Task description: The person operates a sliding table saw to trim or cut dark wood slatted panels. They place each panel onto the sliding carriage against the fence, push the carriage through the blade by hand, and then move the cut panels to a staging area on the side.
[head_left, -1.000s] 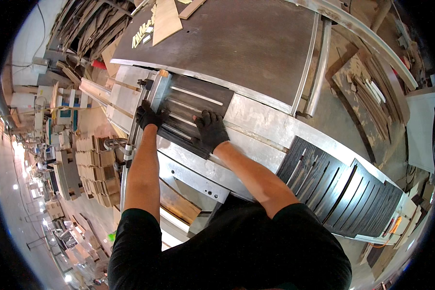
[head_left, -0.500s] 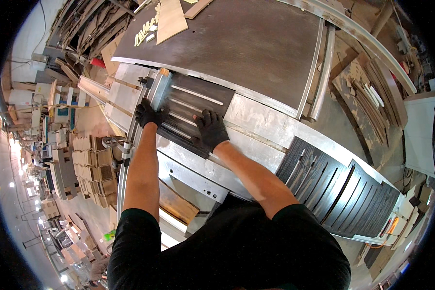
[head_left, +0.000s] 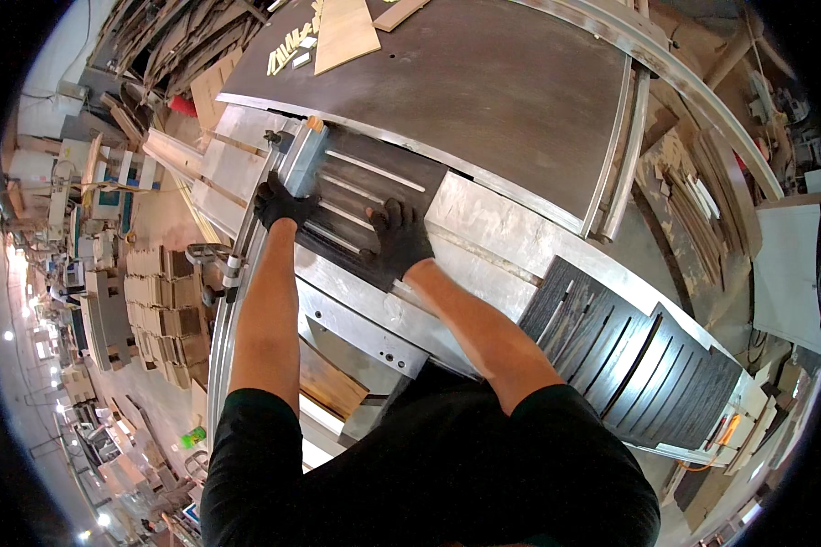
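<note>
A black slotted wooden panel lies on the silvery metal bed, its left end against a metal fence. My left hand, in a dark glove with bare fingertips, closes over the fence beside the panel's left end. My right hand, gloved the same way, lies on the panel near its right end, fingers spread and thumb toward the fence. Part of the panel's near right corner is hidden under that hand. Further right on the bed rest several black slotted panels, overlapping one another.
Beyond the bed spreads a wide dark tabletop with a light wood board and small pale offcuts. A long metal rail arcs at the far right. Stacked wooden pieces stand on the floor at left.
My view has turned slightly, so the tabletop and surroundings sit a little differently. Both hands keep their places on the fence and the panel.
</note>
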Tool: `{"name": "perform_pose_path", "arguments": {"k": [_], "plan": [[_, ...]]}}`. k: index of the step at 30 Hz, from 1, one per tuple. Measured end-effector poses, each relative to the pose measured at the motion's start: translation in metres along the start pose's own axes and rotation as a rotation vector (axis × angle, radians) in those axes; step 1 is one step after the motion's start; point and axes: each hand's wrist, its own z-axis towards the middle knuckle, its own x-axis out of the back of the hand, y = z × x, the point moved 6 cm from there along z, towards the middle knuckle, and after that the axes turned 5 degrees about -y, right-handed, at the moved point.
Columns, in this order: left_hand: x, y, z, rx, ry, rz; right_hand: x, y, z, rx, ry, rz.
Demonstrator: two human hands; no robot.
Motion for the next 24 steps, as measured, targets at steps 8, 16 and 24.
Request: {"name": "perform_pose_path", "arguments": {"k": [8,16,24], "plan": [[0.004,-0.001,-0.006,0.0,0.081,-0.018,-0.001,0.0,0.001,-0.005,-0.062,-0.02],[0.005,0.0,-0.008,-0.01,0.063,-0.039,-0.002,-0.001,0.001,-0.003,-0.046,-0.039],[0.0,-0.005,-0.003,0.0,0.101,0.001,-0.002,-0.003,0.001,-0.008,-0.044,-0.033]]}}
